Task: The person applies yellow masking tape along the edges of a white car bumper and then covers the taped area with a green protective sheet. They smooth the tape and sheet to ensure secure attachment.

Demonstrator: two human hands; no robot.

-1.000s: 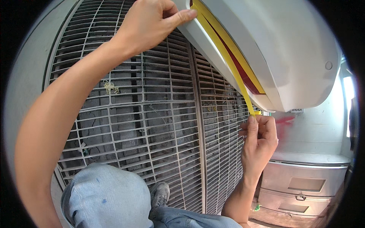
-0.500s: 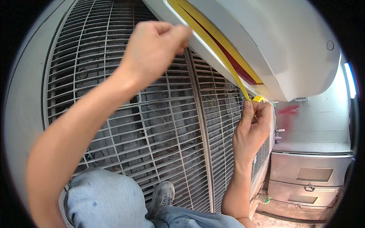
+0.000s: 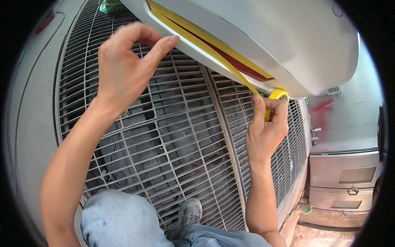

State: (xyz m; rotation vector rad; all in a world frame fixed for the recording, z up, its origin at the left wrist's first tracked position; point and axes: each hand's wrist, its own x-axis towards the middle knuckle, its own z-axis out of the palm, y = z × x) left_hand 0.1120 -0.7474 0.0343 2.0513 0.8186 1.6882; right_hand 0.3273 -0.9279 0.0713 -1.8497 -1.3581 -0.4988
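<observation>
My right hand pinches a roll of yellow masking tape close to the lower right end of a white car bumper. From the roll, a strip of tape runs up and left along the lower edge of a long red reflector. Another yellow band lines the reflector's upper edge. My left hand hovers left of the bumper's edge, thumb stretched out and fingers loosely bent, apparently with nothing between them. Its thumb tip comes near the white edge; I cannot tell whether they touch.
Below is a metal floor grating, with my shoe on it. A green plastic bundle lies at the far left. To the right stand a pale wall with a red paint mark and metal panels.
My left hand has moved left, and its fist has loosened with the thumb extended. The right hand keeps hold of the tape roll, which now shows more. The view has shifted slightly.
</observation>
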